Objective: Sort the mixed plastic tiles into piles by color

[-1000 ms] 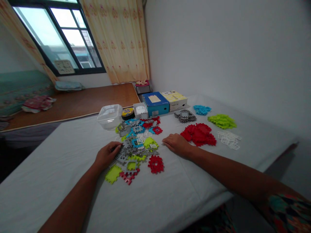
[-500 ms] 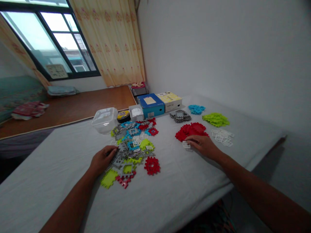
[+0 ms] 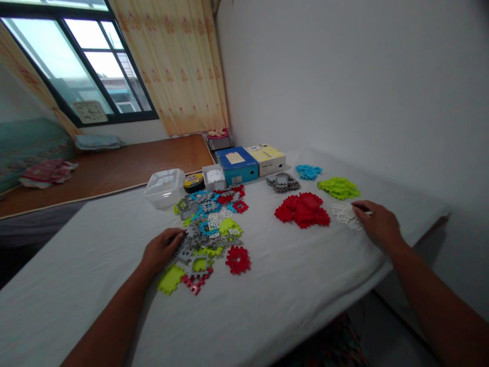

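Observation:
A mixed pile of interlocking plastic tiles (image 3: 208, 224) in grey, blue, green, red and white lies on the white sheet. My left hand (image 3: 162, 250) rests at its near left edge, fingers curled in against grey tiles. To the right lie sorted heaps: red (image 3: 301, 209), grey (image 3: 282, 182), blue (image 3: 308, 172), green (image 3: 338, 187) and white (image 3: 346, 214). My right hand (image 3: 376, 224) lies palm down at the white heap's right edge, fingers pinched over white tiles. A lone red tile (image 3: 237, 259) lies near the mixed pile.
A clear plastic tub (image 3: 165, 188), a round tin (image 3: 193, 181), a small white box (image 3: 214, 177), a blue box (image 3: 237, 164) and a yellow-white box (image 3: 267, 158) line the far edge. The wall runs close behind. The surface drops off at my right.
My right hand swept from the mixed pile past the red heap to the white heap, with white tiles under its fingers on the way. My left hand stayed put.

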Available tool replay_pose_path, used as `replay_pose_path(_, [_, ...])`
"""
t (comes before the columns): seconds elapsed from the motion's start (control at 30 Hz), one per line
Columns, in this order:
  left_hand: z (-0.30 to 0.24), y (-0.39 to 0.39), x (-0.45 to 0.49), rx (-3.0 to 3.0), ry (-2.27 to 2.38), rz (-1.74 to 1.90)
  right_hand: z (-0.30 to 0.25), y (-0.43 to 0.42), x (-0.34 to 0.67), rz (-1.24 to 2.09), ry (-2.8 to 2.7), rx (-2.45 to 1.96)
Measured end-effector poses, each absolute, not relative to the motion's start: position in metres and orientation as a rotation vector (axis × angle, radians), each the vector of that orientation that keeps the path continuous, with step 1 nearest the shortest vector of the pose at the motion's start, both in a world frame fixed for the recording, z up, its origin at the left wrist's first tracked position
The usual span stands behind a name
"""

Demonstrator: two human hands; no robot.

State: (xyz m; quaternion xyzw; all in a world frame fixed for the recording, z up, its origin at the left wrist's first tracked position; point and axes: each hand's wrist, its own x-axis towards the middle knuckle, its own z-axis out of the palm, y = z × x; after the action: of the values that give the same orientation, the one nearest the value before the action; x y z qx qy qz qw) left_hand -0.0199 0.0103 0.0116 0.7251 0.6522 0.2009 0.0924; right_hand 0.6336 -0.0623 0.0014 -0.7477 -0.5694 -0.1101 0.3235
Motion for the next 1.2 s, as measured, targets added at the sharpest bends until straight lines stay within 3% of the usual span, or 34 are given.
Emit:
replay_pose_path(0.13, [0.011, 0.01, -0.019, 2.146, 1.935, 0.585, 0.027, -0.049, 0.584, -0.279, -1.62, -1.752])
replay_pose_path(0.37, [0.009, 0.01, -0.02, 2.19, 1.902, 0.642, 0.066, -0.052, 0.42, 0.408, -2.476, -0.936])
replay_pose_path(0.5, [0.008, 0.009, -0.019, 2.163, 1.866, 0.676, 0.05, -0.057, 0.363, 0.482, -2.688, -0.668])
replay_pose_path(0.77, [0.007, 0.008, -0.019, 2.136, 1.846, 0.694, 0.028, -0.051, 0.357, 0.543, -2.478, -0.674])
replay_pose_path(1.0, [0.01, 0.007, -0.018, 2.169, 1.873, 0.654, 0.027, -0.031, 0.401, 0.738, -2.154, -1.157])
replay_pose_path(1.2, [0.011, 0.008, -0.018, 2.198, 1.892, 0.662, 0.025, -0.026, 0.407, 0.221, -2.262, -1.124])
